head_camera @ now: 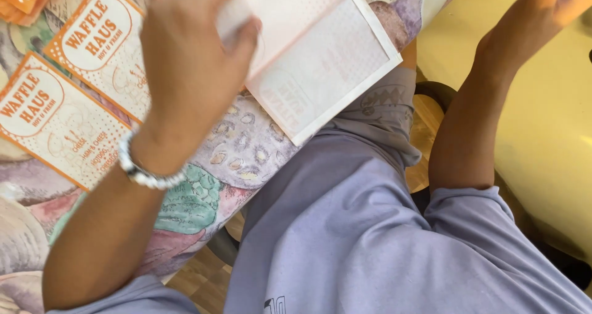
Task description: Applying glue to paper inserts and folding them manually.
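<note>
shirt [345, 240] nearest — left hand [185, 61] pinches a paper bag [320, 61] overhanging the table [246, 153] edge; a loose grip could drop it. right hand [555, 5] mostly cropped — grip unclear.

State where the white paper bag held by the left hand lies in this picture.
In the head view the white paper bag sits top centre, pinched by the left hand, right of the orange-edged bags.

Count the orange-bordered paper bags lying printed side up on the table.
2 whole: one bag at the left edge, another bag above it. Orange corners at the top may be more; the left hand may hide some.
</note>
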